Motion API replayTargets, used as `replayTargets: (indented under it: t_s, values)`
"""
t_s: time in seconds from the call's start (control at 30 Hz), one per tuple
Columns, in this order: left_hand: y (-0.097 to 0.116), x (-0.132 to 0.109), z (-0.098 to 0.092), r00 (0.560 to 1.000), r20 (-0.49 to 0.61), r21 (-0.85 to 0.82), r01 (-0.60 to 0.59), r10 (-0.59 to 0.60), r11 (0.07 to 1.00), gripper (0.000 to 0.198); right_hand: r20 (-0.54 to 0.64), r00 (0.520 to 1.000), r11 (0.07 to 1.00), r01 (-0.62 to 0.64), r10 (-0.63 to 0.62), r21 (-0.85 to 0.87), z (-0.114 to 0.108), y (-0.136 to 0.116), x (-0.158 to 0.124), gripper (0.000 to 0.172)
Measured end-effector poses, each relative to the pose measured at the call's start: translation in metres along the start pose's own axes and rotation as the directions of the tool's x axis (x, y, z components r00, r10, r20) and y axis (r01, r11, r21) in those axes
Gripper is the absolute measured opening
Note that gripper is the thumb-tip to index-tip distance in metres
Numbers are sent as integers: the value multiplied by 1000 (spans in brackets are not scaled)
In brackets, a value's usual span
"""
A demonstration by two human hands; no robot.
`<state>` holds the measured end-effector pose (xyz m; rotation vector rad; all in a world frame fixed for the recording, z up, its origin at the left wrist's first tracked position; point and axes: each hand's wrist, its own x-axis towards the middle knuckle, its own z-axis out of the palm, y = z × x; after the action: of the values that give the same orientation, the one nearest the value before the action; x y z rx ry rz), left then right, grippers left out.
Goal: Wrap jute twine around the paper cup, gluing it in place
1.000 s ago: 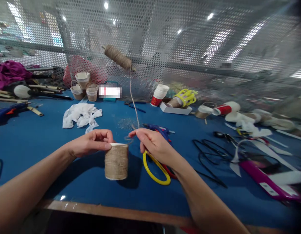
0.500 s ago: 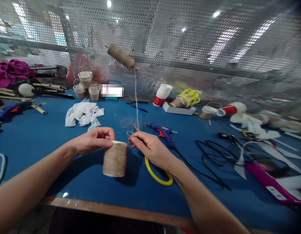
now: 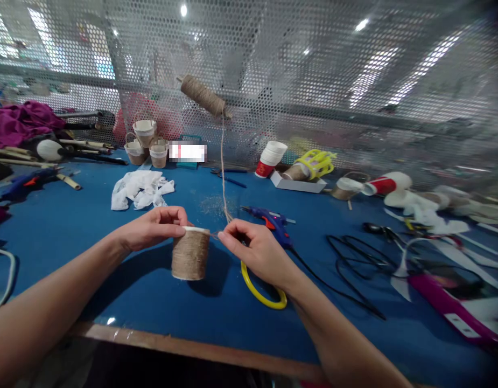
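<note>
A paper cup wrapped in brown twine [image 3: 190, 255] hangs just above the table, its white rim at the top. My left hand [image 3: 154, 229] pinches that rim from the left, thumb outside. Beside the cup's upper right edge, my right hand [image 3: 251, 245] has thumb and fingers closed on the twine [image 3: 223, 172]. A short stretch runs from those fingers to the cup rim, and the rest rises to a twine spool [image 3: 203, 95] on the mesh. Under the right hand lies a yellow-handled tool [image 3: 262, 296], probably scissors, its blades hidden.
A blue glue gun [image 3: 275, 223] with a black cable lies beyond my right hand. White cloth [image 3: 141, 188] rests left of centre. Small twine-wrapped baskets [image 3: 158, 153] and stacked paper cups [image 3: 272, 156] stand along the perforated screen. A purple power strip [image 3: 454, 307] is at right.
The wrapped cup has risen slightly, its rim still in my left hand. My right hand has shifted a little to the right, and the twine loop by its fingers is now drawn straighter.
</note>
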<state>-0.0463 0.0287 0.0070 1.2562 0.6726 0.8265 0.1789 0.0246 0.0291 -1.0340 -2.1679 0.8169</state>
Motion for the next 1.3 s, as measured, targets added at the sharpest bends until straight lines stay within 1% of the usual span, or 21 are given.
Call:
replayTargets:
  t_s: [0.1, 0.23, 0.37, 0.5, 0.6, 0.67, 0.73, 0.83, 0.97, 1.07, 1.13, 1.2, 1.3]
  values:
    - [-1, 0, -1, 1000, 2, -10, -5, 5, 1000, 22, 2, 1000, 1000, -17, 17, 21, 0, -1, -1, 22]
    - [-2, -1, 1, 999, 40, -63, 1, 1, 998, 19, 4, 999, 999, -32, 32, 18, 0, 0, 1, 20]
    - [-1, -2, 3, 995, 96, -139, -9, 23, 990, 16, 44, 998, 998, -38, 36, 39, 2, 0, 2, 20]
    - [-2, -2, 4, 992, 114, -155, -35, 53, 987, 15, 88, 995, 995, -61, 53, 80, 4, 1, 1, 20]
    - [-5, -3, 3, 990, 122, -163, -51, 71, 985, 14, 110, 991, 984, -93, 76, 154, 6, 3, 1, 15]
    - [-6, -3, 3, 987, 134, -177, -62, 87, 982, 12, 141, 987, 967, -111, 80, 228, 7, 5, 2, 15]
    - [-5, -4, 3, 984, 146, -192, -74, 103, 979, 10, 207, 976, 941, -135, 71, 310, 8, 7, 2, 17]
    - [-3, -4, 5, 979, 171, -200, -72, 107, 977, 10, 302, 950, 891, -199, 74, 408, 7, 8, 3, 17]
    - [-2, -3, 6, 980, 171, -184, -70, 102, 980, 12, 312, 945, 849, -246, 102, 467, 5, 7, 3, 16]
    - [-4, 0, 4, 988, 124, -157, -74, 94, 985, 15, 300, 949, 856, -232, 95, 462, 3, 8, 2, 19]
    - [-6, 2, 2, 993, 75, -118, -83, 92, 990, 16, 269, 959, 875, -207, 92, 437, 1, 9, 2, 19]
    - [-7, 4, 0, 995, 36, -72, -89, 91, 993, 18, 231, 969, 908, -175, 90, 380, -1, 10, 2, 19]
    - [-7, 6, -2, 996, 14, -24, -83, 84, 996, 22, 192, 978, 963, -123, 77, 240, -3, 11, 2, 18]
